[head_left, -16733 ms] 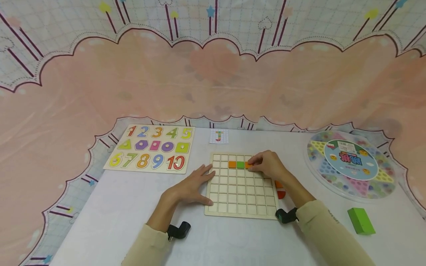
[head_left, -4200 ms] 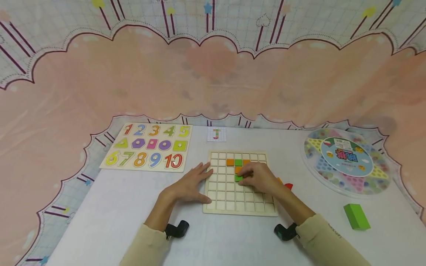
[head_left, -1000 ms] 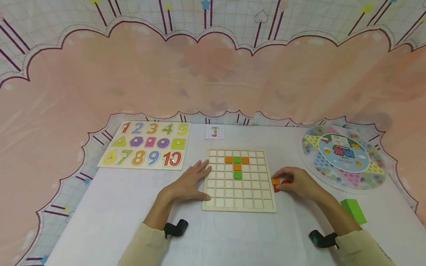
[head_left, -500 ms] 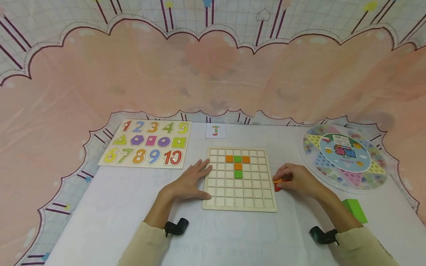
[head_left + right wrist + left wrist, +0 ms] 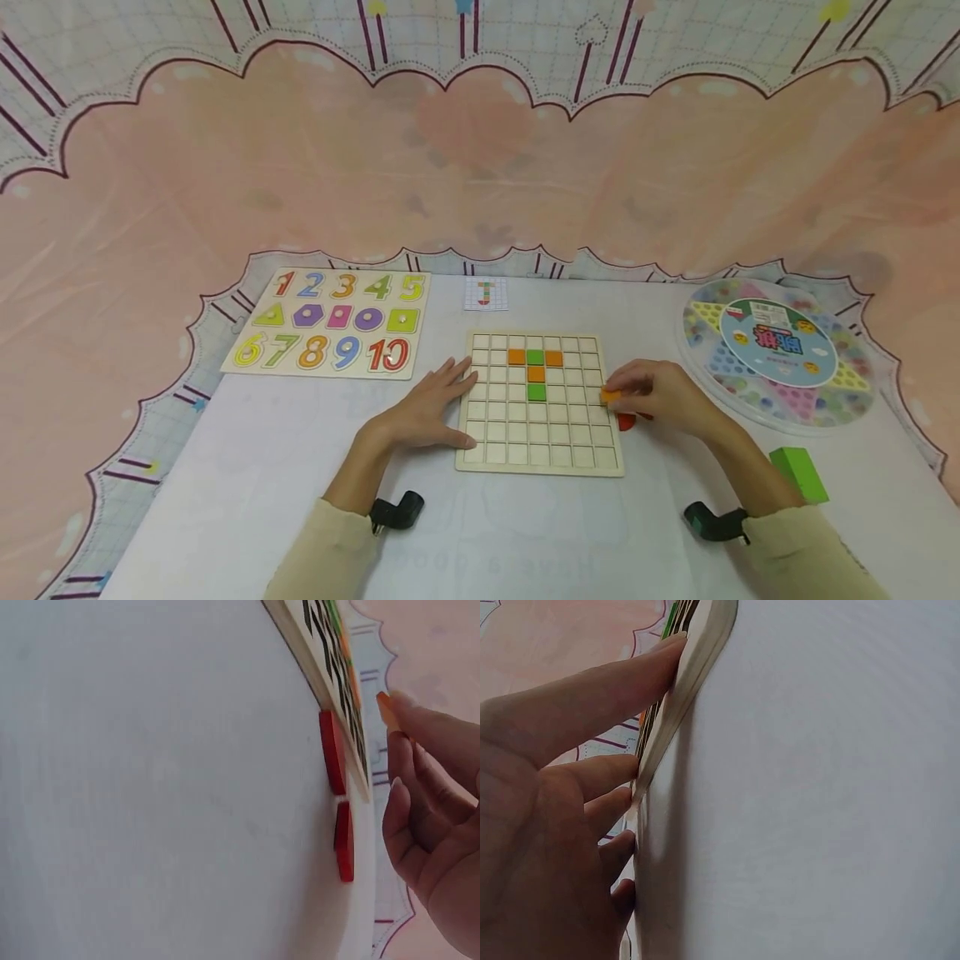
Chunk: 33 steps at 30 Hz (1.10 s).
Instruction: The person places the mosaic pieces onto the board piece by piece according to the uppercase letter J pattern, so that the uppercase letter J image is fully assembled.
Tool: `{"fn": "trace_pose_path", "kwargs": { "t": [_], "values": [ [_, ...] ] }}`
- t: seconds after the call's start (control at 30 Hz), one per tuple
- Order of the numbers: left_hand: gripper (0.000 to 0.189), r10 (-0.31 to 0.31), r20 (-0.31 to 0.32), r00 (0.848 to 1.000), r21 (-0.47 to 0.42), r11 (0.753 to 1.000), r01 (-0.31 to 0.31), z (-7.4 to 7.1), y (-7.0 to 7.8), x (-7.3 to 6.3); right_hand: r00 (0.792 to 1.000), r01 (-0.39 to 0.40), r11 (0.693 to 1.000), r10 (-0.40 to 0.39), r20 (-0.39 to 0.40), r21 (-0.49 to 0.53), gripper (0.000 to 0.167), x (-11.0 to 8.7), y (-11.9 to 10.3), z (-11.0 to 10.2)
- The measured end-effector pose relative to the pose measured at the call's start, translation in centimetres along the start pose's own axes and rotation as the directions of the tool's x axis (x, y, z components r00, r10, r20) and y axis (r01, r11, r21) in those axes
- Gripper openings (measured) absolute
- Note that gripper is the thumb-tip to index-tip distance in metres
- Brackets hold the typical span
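My right hand (image 5: 663, 402) pinches an orange square tile (image 5: 610, 397) between thumb and fingertips, raised over the right edge of the wooden grid board (image 5: 538, 456). On the board's left edge rests my left hand (image 5: 420, 410), its fingers and thumb spread. Set in the grid are a row of an orange tile (image 5: 517, 357), a green tile (image 5: 535, 357) and another orange tile (image 5: 553, 358). Below the row's middle come an orange tile (image 5: 536, 374) and a green tile (image 5: 536, 392). Two red pieces (image 5: 332, 754) lie beside the board in the right wrist view, one partly hidden by my hand in the head view.
Behind the board lies a small card (image 5: 486, 293) with a coloured J pattern. A number-and-shape puzzle board (image 5: 360, 367) is at back left, a round clear-lidded game box (image 5: 780, 343) at back right. A green block (image 5: 799, 474) sits near my right forearm.
The right hand has put an orange and a green tile below the row's middle, gone to the loose pieces, and lifted an orange tile leftward to the board's edge. The left hand stays.
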<state>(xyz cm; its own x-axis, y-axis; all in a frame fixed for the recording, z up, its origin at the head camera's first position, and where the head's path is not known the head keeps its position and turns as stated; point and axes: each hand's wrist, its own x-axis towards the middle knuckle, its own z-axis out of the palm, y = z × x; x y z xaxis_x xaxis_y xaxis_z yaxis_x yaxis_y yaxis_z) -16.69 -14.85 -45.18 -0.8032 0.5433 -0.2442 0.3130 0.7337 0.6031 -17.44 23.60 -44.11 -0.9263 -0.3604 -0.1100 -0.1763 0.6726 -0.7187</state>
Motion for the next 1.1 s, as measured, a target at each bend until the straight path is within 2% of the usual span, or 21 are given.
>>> {"fn": "trace_pose_path", "kwargs": {
  "t": [0.2,0.6,0.8,1.1],
  "values": [
    [0.100,0.004,0.004,1.000,-0.001,1.000,-0.004,0.0,-0.1,-0.2,0.999,0.038,0.998,-0.037,-0.006,0.052,0.020,0.8,-1.4,1.9],
    [0.099,0.004,0.006,1.000,-0.002,1.000,-0.004,-0.1,0.1,-0.2,0.991,0.115,0.984,-0.124,0.057,0.139,0.018,2.2,-4.0,5.5],
    [0.100,-0.003,0.008,1.000,-0.002,1.000,0.003,-0.2,0.0,-0.2,0.984,0.143,0.981,-0.155,0.090,0.128,0.017,2.6,-4.7,6.4],
    [0.100,-0.006,0.013,1.000,-0.015,1.000,0.006,-0.1,0.0,-0.1,0.980,0.184,0.981,-0.188,0.063,0.064,0.015,3.0,-5.0,6.9]
  ]
}}
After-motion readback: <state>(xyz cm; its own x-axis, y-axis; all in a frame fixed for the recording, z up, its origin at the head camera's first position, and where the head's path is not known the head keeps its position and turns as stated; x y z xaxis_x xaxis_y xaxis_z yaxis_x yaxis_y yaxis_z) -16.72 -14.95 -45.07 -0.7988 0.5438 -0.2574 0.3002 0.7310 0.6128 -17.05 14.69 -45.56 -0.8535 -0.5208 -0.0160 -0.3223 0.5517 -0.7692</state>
